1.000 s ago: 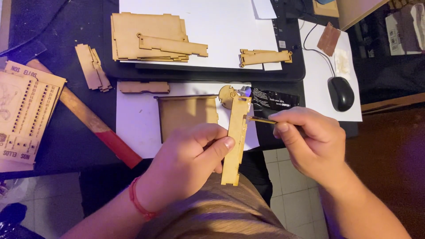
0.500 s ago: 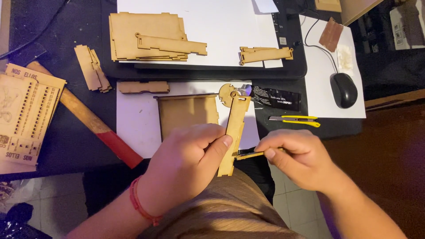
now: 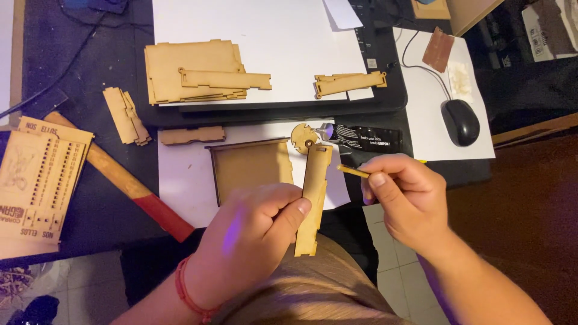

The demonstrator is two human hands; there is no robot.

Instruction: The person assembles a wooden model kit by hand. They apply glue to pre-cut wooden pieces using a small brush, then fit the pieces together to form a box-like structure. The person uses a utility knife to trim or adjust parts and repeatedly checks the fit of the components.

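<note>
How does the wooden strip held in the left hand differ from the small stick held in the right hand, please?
The wooden strip is a wide, flat, pale board with notched ends, while the small stick is thin and narrow. The strip stands roughly upright in the view, pinched at its middle by the left hand; the stick lies nearly level, gripped at one end by the right hand, its tip pointing toward the strip. Both look like light wood.

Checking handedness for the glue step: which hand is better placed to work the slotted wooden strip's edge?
Probably right. The right hand pinches a thin stick whose tip is close beside the wooden strip; the left hand is occupied gripping that strip.
</note>
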